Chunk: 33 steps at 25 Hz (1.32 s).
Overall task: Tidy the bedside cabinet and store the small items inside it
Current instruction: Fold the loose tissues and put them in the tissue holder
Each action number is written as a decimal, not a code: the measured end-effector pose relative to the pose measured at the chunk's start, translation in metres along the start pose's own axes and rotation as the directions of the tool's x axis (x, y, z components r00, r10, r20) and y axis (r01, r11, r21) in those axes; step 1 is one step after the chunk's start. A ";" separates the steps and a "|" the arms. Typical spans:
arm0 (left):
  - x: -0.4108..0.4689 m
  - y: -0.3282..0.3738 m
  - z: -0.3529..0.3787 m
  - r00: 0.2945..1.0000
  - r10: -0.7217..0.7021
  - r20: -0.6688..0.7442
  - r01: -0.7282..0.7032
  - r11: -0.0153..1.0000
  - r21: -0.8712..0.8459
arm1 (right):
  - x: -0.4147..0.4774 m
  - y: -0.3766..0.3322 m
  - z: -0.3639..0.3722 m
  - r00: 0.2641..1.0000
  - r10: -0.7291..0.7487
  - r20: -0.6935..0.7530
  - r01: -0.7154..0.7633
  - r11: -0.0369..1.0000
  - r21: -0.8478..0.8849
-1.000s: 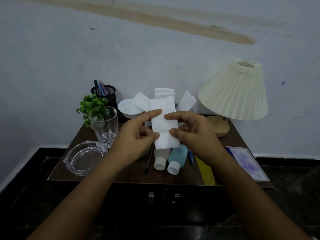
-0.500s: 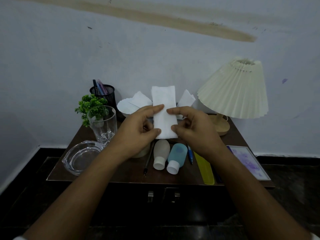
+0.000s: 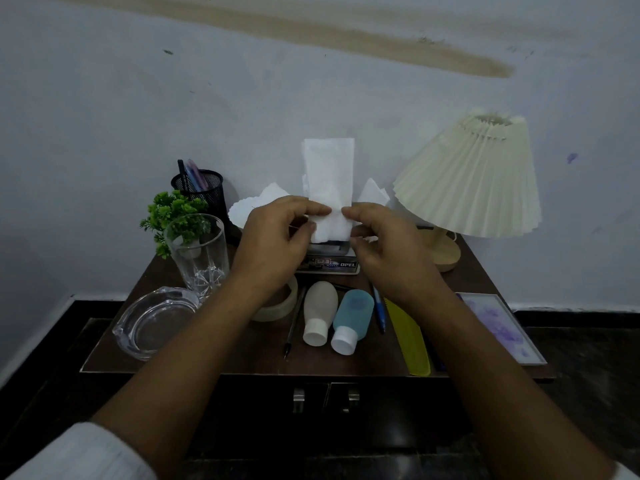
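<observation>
Behind the grip, pale wall [image 3: 173, 98] with a brown streak. Below the grip, dark cabinet [image 3: 242, 355], crowded: lamp [image 3: 474, 178] to the right, glass [image 3: 197, 251] to the left, blue bottle [image 3: 351, 317] just beneath. Pinched at its lower end by left hand [image 3: 273, 244] and right hand [image 3: 384, 247], a narrow two-handed grip: folded white tissue [image 3: 329, 178], long axis upright, free end pointing up into open air.

The left arm [image 3: 207, 337] hides half the tape roll [image 3: 289, 300].
</observation>
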<state>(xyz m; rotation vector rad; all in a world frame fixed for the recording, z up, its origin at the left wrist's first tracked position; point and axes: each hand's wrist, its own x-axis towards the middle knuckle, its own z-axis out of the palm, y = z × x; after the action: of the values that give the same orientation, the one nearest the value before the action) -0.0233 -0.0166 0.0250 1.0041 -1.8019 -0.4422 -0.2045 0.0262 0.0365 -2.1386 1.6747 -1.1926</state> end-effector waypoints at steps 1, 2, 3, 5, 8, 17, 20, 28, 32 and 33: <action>0.003 0.000 0.000 1.000 -0.003 0.002 0.003 1.000 -0.010 | 0.002 0.000 0.001 1.000 0.006 -0.003 -0.006 1.000 0.013; 0.005 0.000 0.000 1.000 -0.001 0.010 0.001 1.000 -0.019 | 0.003 0.000 0.002 1.000 0.016 -0.008 -0.015 0.999 0.028; 0.008 0.000 0.000 1.000 0.004 0.018 -0.003 1.000 -0.027 | 0.005 0.000 0.003 1.000 0.026 -0.013 -0.026 0.999 0.041; 0.010 -0.003 0.001 1.000 0.007 0.014 -0.007 1.000 -0.029 | 0.008 -0.001 0.006 0.998 0.052 -0.017 -0.051 0.997 0.055; 0.012 -0.011 0.004 1.000 0.006 -0.011 -0.006 1.000 -0.024 | 0.011 0.000 0.010 0.999 0.051 -0.003 -0.051 0.999 0.020; 0.014 -0.017 0.014 0.999 0.031 0.040 -0.039 0.975 0.218 | 0.013 0.006 0.013 0.996 0.062 0.069 -0.052 0.989 -0.141; 0.014 -0.018 0.009 0.998 0.026 0.062 -0.041 0.965 0.258 | 0.011 0.006 0.011 0.995 0.066 0.069 -0.057 0.990 -0.128; 0.009 -0.028 -0.001 0.986 0.022 0.162 -0.070 0.952 0.297 | 0.008 0.006 0.004 0.988 0.117 0.105 -0.101 0.984 -0.143; 0.008 -0.030 -0.001 0.982 0.015 0.186 -0.073 0.948 0.311 | 0.006 0.008 0.006 0.984 0.133 0.122 -0.113 0.980 -0.164; 0.008 -0.030 -0.001 0.982 0.014 0.191 -0.075 0.946 0.315 | 0.006 0.008 0.006 0.983 0.127 0.131 -0.102 0.978 -0.179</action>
<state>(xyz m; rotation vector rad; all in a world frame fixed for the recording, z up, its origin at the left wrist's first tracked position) -0.0104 -0.0403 0.0098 1.1721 -2.1082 -0.2214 -0.2059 0.0163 0.0302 -2.1315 1.8687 -0.8716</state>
